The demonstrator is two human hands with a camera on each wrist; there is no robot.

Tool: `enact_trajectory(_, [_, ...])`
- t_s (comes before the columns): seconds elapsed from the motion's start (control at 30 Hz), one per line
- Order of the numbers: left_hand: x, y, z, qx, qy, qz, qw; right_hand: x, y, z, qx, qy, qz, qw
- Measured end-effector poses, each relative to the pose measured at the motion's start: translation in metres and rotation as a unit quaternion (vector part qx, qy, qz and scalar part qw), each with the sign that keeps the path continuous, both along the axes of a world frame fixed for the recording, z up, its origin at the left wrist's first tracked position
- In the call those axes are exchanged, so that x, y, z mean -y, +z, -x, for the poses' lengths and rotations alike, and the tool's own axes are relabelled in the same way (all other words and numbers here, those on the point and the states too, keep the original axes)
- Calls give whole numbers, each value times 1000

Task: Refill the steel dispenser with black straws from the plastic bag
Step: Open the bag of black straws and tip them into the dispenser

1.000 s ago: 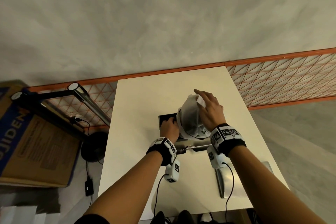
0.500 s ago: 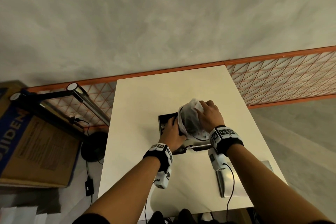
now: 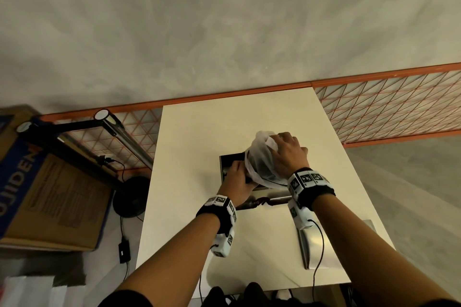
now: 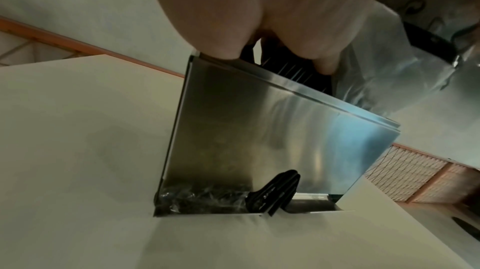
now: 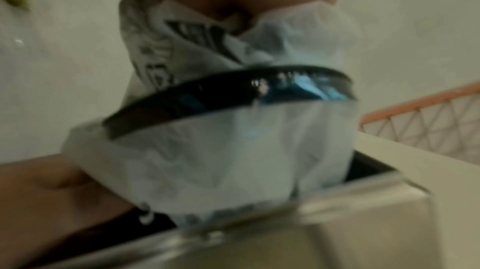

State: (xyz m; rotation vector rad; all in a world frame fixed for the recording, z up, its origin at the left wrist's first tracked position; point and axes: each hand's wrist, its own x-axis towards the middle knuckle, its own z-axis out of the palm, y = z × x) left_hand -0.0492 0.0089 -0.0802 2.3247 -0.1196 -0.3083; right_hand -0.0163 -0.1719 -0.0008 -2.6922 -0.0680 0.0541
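The steel dispenser [image 3: 228, 164] stands open-topped mid-table. Over its opening hangs the white plastic bag [image 3: 259, 164], mouth down. My right hand [image 3: 282, 142] grips the bag's bunched upper end. My left hand [image 3: 240, 169] is at the bag's lower left edge. In the left wrist view its thumb and fingers [image 4: 322, 66] curl at the dispenser's [image 4: 272, 140] top rim round a bundle of black straws [image 4: 293, 68] coming out of the bag [image 4: 384, 72]. The right wrist view is blurred: the bag [image 5: 233, 160] sags into the dispenser's opening [image 5: 363, 170].
The dispenser's steel lid [image 3: 321, 244] lies on the white table [image 3: 189, 207] near its right front corner. Wrapped straws [image 4: 202, 199] and a black lever [image 4: 275, 193] sit in the dispenser's bottom tray. A cardboard box [image 3: 45, 194] and an orange mesh fence [image 3: 389, 107] lie beyond the table.
My right hand's fingers have closed round the bag's upper end. My left hand has moved forward to the bag's mouth at the dispenser's rim.
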Motion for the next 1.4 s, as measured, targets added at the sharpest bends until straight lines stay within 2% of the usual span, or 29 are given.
enact_trajectory(0.13, [0, 4, 3, 13, -6, -19, 1000, 21, -13, -2, -22, -41, -54, 997])
enact_trajectory(0.23, [-1, 7, 2, 28, -7, -11, 1000, 30, -14, 0, -2, -64, -118, 991])
enact_trajectory(0.37, [-1, 9, 3, 35, -12, -7, 999, 34, -2, 10, 53, -139, -246, 958])
enact_trajectory(0.43, [-1, 10, 3, 38, -13, 0, 999, 39, 5, 13, 36, -189, -291, 937])
enact_trajectory(0.5, [-2, 10, 5, 46, -24, 8, 999, 39, 10, 18, -27, -195, -306, 932])
enact_trajectory(0.57, [-2, 9, 6, 48, -37, 19, 998, 34, 10, 23, -70, -140, -279, 947])
enact_trajectory(0.63, [-2, 7, 6, 46, -42, 32, 998, 30, 9, 27, -62, -63, -246, 965])
enact_trajectory(0.7, [-3, 4, 6, 54, -37, 46, 997, 29, 7, 27, -61, 1, -232, 971])
enact_trajectory(0.87, [-3, 1, 5, 66, -27, 48, 996, 35, 5, 21, -126, 81, -116, 982])
enact_trajectory(0.97, [-2, 0, 5, 71, -27, 37, 996, 33, 3, 18, -163, 66, -52, 983])
enact_trajectory(1.1, [-1, 0, 3, 63, -26, 38, 997, 23, 2, 15, -174, 11, -20, 984])
enact_trajectory(1.23, [-2, -1, 3, 53, -16, 44, 997, 20, 6, 12, -169, -16, -23, 985])
enact_trajectory(1.4, [-1, 1, 3, 56, 4, 53, 997, 25, 7, 13, -97, -52, -81, 991])
